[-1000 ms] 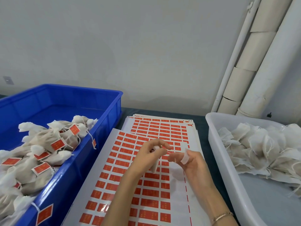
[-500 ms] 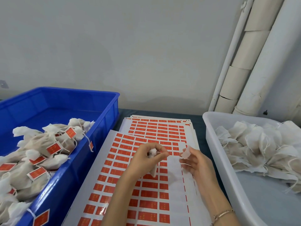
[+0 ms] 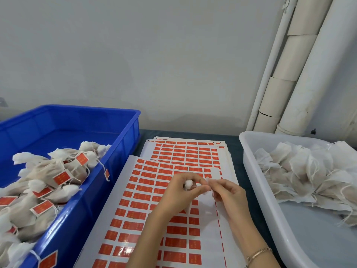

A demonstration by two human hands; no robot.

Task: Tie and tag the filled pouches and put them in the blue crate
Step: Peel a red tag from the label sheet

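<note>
1 head view, facing forward-down, near table (image 3: 235, 150).

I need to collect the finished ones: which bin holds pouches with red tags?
The blue crate on the left; its pouches carry red tags, those in the white tub on the right have none.

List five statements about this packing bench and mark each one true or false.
1. Cloth pouches with red tags lie in the blue plastic crate. True.
2. The left hand and right hand are over the white sheets of red stickers. True.
3. The left hand is empty. False: it grips a small white pouch.
4. Red tags hang from the pouches on the right. False: the plain cloth pouches in the white plastic tub show none.
5. The right hand pinches a small white piece. True.
</note>
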